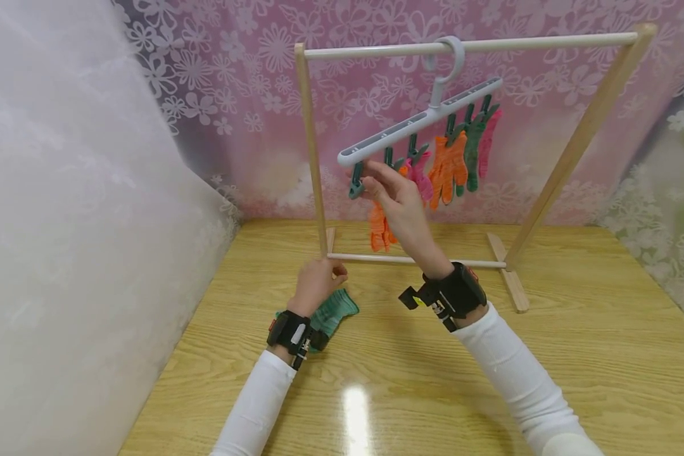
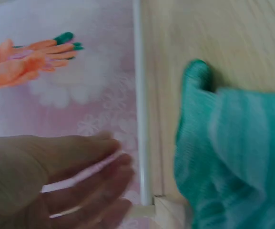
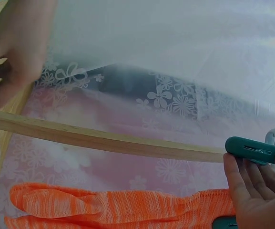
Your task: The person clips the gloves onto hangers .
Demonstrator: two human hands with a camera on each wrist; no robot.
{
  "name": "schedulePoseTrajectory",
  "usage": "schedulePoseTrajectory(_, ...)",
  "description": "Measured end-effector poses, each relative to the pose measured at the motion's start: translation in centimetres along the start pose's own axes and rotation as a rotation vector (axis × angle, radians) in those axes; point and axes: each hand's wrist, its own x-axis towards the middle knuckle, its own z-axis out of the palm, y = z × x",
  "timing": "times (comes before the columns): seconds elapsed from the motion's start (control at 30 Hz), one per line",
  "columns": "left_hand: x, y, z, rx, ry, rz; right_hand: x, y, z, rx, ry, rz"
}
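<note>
My right hand (image 1: pixel 398 206) is at the near left end of a white hanger (image 1: pixel 384 137), pinching a dark green clip (image 1: pixel 356 182) between thumb and fingers. In the right wrist view that clip (image 3: pixel 251 149) has no glove on it. A green glove (image 1: pixel 336 310) lies on the table, partly hidden by my left wrist. Just above and beyond it hovers my left hand (image 1: pixel 313 285), fingers loosely bent and holding nothing. The left wrist view shows the same glove (image 2: pixel 242 148) apart from the fingers (image 2: pixel 92 152).
Orange gloves (image 1: pixel 448 168), pink gloves (image 1: pixel 488 144) and a green glove (image 1: pixel 474 152) hang from the other clips. The hanger hooks over the top rail (image 1: pixel 536 43) of a wooden rack, whose feet (image 1: pixel 513 285) stand on the table. A pale curtain (image 1: pixel 91 221) borders the left side.
</note>
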Motion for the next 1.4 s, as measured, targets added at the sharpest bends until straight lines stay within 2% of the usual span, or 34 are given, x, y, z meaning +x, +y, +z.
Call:
schedulePoseTrajectory(0.07, -0.4, -0.3, 0.4, 0.038, -0.049, -0.024, 0.0, 0.1, 0.0, 0.001, 0.002, -0.002)
schedulePoseTrajectory(0.3, -1.2, -0.5, 0.8, 0.1, -0.143, -0.071, -0.3, -0.7, 0.1, -0.012, -0.005, -0.005)
schedulePoseTrajectory(0.47, -1.1, -0.7, 1.2, 0.068, -0.189, -0.097, -0.4, -1.5, 0.2, -0.019, -0.009, -0.012)
schedulePoseTrajectory(0.63, -0.9, -1.2, 1.7, 0.026, -0.193, -0.085, -0.1, -0.5, 0.0, -0.002, -0.021, -0.022)
schedulePoseTrajectory(0.83, -0.3, -1.8, 2.5, -0.081, -0.16, -0.011, -0.1, -0.2, -0.2, -0.01, -0.017, -0.022)
schedulePoseTrajectory(1.0, 0.2, -1.9, 3.0, -0.276, -0.102, 0.005, -0.2, -0.1, -0.4, -0.03, -0.008, -0.018)
schedulePoseTrajectory(1.13, 0.6, -1.8, 2.8, -0.405, -0.022, 0.02, -0.3, -0.1, -0.6, -0.059, -0.005, -0.006)
schedulePoseTrajectory(1.27, 0.9, -1.5, 2.2, -0.45, 0.045, 0.033, -0.1, -0.1, -0.8, -0.087, -0.009, 0.005)
schedulePoseTrajectory(1.4, 1.2, -1.1, 1.5, -0.472, 0.065, 0.038, 0.1, -0.4, -0.9, -0.122, -0.001, 0.012)
